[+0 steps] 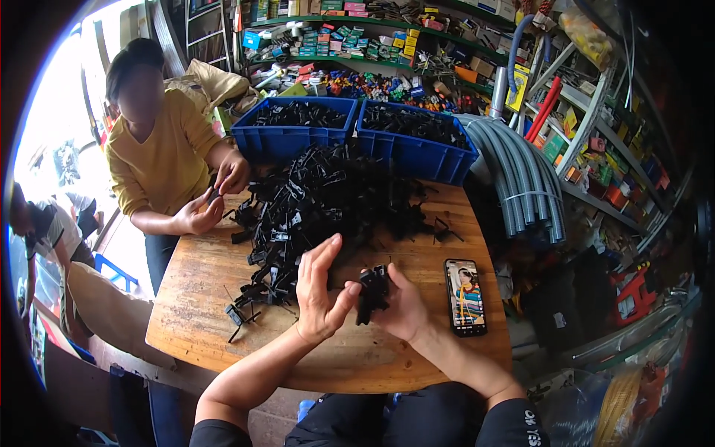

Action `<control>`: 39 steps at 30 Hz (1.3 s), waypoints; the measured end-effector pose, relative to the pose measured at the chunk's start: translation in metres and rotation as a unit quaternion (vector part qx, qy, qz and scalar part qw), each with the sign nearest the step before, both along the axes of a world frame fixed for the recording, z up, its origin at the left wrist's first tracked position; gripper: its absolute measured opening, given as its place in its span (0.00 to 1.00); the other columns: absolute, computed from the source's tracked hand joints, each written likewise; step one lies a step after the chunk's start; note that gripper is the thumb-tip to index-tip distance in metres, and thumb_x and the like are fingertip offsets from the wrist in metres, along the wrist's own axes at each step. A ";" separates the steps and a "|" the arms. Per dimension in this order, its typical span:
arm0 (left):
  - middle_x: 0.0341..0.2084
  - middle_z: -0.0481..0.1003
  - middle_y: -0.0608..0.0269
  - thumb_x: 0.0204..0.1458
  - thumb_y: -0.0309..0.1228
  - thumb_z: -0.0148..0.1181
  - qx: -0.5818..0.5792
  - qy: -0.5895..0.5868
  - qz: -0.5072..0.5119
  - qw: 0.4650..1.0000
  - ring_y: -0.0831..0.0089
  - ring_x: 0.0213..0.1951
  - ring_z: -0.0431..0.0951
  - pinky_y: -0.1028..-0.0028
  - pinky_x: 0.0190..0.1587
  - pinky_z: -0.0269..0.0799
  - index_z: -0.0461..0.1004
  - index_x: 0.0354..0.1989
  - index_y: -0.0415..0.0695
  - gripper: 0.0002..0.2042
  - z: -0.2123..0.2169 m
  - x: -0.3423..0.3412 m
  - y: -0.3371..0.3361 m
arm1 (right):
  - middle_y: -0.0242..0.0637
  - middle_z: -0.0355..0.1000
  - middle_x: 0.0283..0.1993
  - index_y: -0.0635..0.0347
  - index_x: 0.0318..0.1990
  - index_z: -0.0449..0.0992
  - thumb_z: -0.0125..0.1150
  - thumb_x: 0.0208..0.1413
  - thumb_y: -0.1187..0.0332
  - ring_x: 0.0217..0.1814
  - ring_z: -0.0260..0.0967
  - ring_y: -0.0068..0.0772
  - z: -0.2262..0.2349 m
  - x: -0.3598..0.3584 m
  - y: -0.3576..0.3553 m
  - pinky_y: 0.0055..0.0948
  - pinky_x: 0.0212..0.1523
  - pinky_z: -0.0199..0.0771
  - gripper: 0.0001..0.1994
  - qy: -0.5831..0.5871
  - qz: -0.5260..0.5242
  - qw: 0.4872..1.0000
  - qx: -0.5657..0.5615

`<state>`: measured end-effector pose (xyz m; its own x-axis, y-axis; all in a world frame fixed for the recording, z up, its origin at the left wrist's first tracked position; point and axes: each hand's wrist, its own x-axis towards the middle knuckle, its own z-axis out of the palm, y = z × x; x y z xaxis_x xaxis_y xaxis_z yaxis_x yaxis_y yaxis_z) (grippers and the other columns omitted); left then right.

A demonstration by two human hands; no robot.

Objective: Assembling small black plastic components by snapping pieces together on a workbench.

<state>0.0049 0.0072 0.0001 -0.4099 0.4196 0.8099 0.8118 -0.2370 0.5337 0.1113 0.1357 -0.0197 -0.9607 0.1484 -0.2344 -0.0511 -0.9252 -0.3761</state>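
- Right hand (402, 305) closed around a small stack of black plastic clips (372, 292), held above the near part of the wooden table (357, 357), just in front of the person's body
- Left hand (319, 287) wide, palm turned toward the stack, fingers spread and upright; thumb tip close to the clips, contact or a small gap, cannot tell
- Clips look light and stiff, thin moulded plastic with prongs; likely to snag on one another, and the thin arms could snap if bent hard
- Best hold, by my judgement: across the flat body of the stack between thumb and fingers, away from the protruding arms
- Big pile of clips (313, 212) covers the table middle and far side, starting just beyond the left hand; loose single clips (242, 316) lie near the left edge
- Phone (465, 296) lies flat just right of the right hand, screen lit; close enough to be knocked by a wrist
- Two blue bins (298, 138) at the far edge, both holding more clips
- Another person in a yellow top (160, 160) sits at the far left corner, own hands busy with one clip, well apart from the near hands
- Bundle of grey pipes (521, 186) leans past the right edge
- Open wood: the near strip in front of the hands and a patch left of them; table edge is rounded and near the body
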 end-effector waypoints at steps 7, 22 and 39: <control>0.48 0.67 0.48 0.47 0.38 0.58 -0.089 0.064 -0.023 0.994 0.55 0.45 0.68 0.64 0.48 0.62 0.63 0.53 0.38 0.26 -0.013 -0.007 0.003 | 0.52 0.64 0.47 0.65 0.46 0.64 0.42 0.59 0.49 0.51 0.63 0.51 0.031 -0.029 0.092 0.46 0.46 0.72 0.24 0.017 -0.079 0.996 -0.034; 0.41 0.73 0.58 0.36 0.23 0.60 -0.137 0.128 -0.025 0.982 0.67 0.33 0.73 0.72 0.34 0.64 0.70 0.42 0.41 0.19 -0.016 -0.012 0.010 | 0.47 0.69 0.45 0.65 0.49 0.67 0.52 0.57 0.60 0.45 0.69 0.35 0.088 -0.107 0.282 0.34 0.45 0.71 0.18 -0.080 -0.243 0.805 0.535; 0.35 0.74 0.58 0.41 0.18 0.56 -0.083 -0.027 -0.035 0.996 0.63 0.30 0.74 0.72 0.32 0.66 0.71 0.38 0.41 0.13 -0.020 -0.017 0.018 | 0.33 0.73 0.36 0.67 0.43 0.72 0.59 0.52 0.71 0.36 0.67 0.20 0.004 0.039 0.050 0.22 0.35 0.69 0.12 0.002 -0.013 0.649 0.761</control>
